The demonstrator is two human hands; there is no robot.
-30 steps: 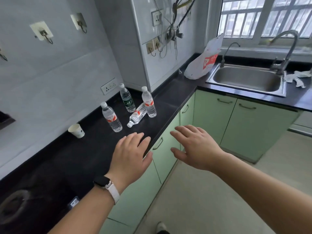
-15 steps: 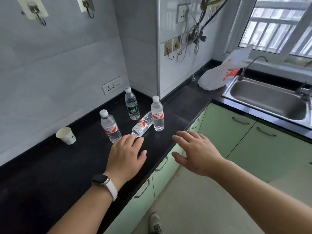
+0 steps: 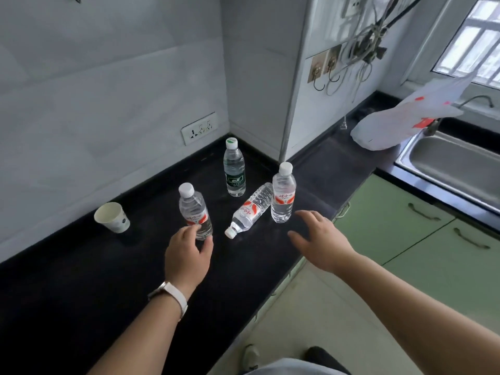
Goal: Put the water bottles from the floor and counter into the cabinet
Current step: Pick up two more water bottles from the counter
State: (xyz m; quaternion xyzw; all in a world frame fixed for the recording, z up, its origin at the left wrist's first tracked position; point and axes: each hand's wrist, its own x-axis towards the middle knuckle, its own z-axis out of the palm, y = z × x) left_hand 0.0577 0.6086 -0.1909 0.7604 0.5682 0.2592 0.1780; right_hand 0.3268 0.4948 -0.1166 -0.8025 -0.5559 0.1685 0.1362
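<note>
Head view: 4 water bottles are sitting on a black counter (image 3: pixel 81 280). 3 are standing upright; the lying bottle (image 3: pixel 250 209) is pointing its cap toward the person. The left hand (image 3: pixel 188 253) is curling around the base of the nearest upright bottle (image 3: pixel 194 211). The right hand (image 3: pixel 322 240) is hovering wide open beside the right upright bottle (image 3: pixel 282 193).

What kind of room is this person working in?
Most likely a home kitchen: a black countertop runs along the wall, a steel sink sits under a window, and green cabinet doors with handles line the base.
</note>
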